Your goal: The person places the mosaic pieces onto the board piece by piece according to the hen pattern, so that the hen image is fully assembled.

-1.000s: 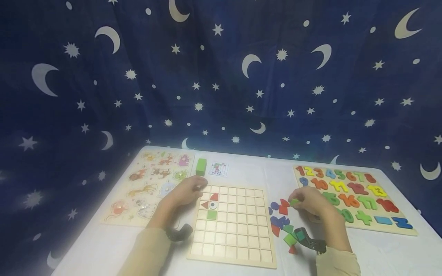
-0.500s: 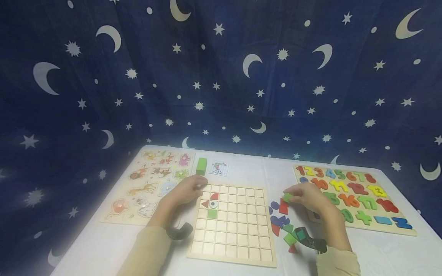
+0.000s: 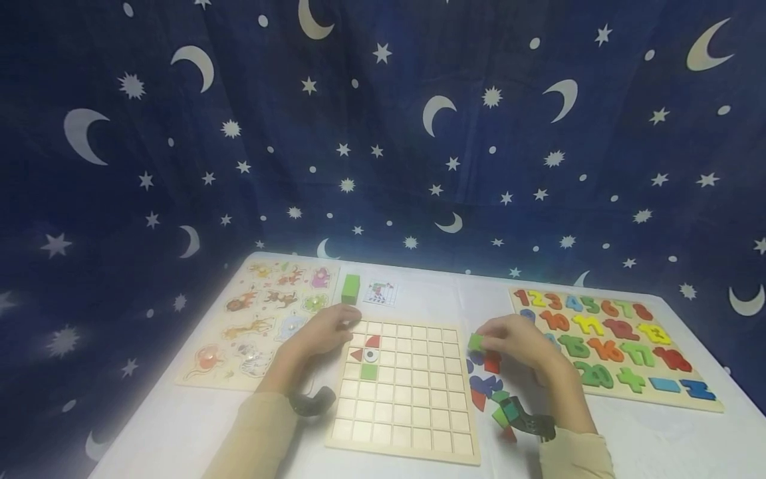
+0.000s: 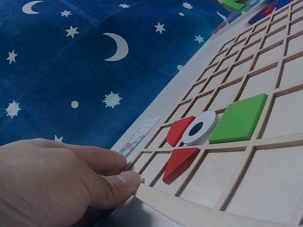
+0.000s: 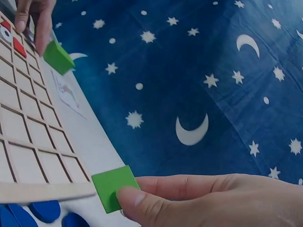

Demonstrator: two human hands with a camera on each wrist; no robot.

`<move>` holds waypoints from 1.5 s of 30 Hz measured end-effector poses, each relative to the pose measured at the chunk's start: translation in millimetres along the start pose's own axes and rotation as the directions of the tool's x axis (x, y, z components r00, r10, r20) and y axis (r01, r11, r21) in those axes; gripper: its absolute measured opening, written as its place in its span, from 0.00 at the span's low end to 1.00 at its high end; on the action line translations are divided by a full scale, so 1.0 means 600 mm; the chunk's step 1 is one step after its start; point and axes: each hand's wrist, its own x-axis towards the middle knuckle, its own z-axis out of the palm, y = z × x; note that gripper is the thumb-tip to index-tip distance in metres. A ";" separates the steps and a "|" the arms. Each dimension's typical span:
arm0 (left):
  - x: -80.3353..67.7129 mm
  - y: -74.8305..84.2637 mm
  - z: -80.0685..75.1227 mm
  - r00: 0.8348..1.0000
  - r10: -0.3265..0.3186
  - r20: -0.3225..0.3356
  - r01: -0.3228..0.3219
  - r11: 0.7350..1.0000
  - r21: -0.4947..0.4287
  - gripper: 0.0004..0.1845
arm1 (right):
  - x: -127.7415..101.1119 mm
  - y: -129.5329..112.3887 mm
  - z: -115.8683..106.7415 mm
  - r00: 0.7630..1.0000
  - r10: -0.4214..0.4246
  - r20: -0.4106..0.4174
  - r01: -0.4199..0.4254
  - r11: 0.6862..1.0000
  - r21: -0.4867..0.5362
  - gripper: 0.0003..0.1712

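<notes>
Green is the small square tile (image 3: 475,342) pinched between thumb and fingers of the right hand (image 3: 517,343), held just off the right edge of the wooden grid board (image 3: 407,406) and above the loose pile of coloured shapes (image 3: 487,389) lying on the white counter (image 3: 658,439). From the right wrist view the same tile (image 5: 113,188) sits at the thumb tip, right beside the board's rim. The left hand (image 3: 323,330) rests at the board's far left corner, fingers loosely curled with the tips touching the wooden edge, gripping nothing that I can see. Inside the grid, near that corner, lie two red pieces (image 4: 180,146), a white disc with a dark centre (image 4: 200,127) and a green square (image 4: 239,118), each in its own cell. Beyond the board stands a green block (image 3: 350,289) with a small pattern card (image 3: 380,293) just beside it. An animal puzzle board (image 3: 263,322) lies to the left, and a number puzzle board (image 3: 610,339) with bright numerals to the right. Dark blue cloth with moons and stars (image 3: 383,133) hangs behind.
</notes>
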 end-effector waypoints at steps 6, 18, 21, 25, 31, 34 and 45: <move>-0.001 0.002 -0.001 1.000 -0.006 -0.003 0.006 1.000 0.000 0.24 | 0.006 -0.013 0.009 0.999 -0.036 0.020 0.036 0.999 0.011 0.07; -0.002 0.000 0.000 0.999 -0.033 -0.008 0.033 0.999 -0.003 0.24 | 0.019 -0.049 0.028 0.992 -0.127 -0.001 0.126 0.992 -0.020 0.06; -0.002 0.000 0.000 0.999 -0.042 -0.004 0.042 0.999 -0.005 0.24 | 0.023 -0.058 0.037 0.987 -0.157 -0.014 0.156 0.987 -0.048 0.04; -0.002 0.000 -0.001 0.999 -0.041 -0.006 0.041 0.999 -0.006 0.24 | 0.027 -0.071 0.051 0.986 -0.168 -0.009 0.167 0.985 -0.041 0.02; -0.002 0.000 -0.001 1.000 -0.008 -0.009 0.008 1.000 0.001 0.23 | 0.031 -0.095 0.073 0.984 -0.178 0.005 0.178 0.984 -0.020 0.04; -0.001 -0.002 -0.001 1.000 0.010 -0.009 -0.010 1.000 0.010 0.23 | 0.031 -0.109 0.087 0.982 -0.187 0.011 0.187 0.982 -0.027 0.03; 0.000 0.000 0.000 1.000 0.017 -0.010 -0.017 1.000 0.007 0.23 | 0.023 -0.183 0.152 0.962 -0.271 0.033 0.272 0.960 -0.063 0.03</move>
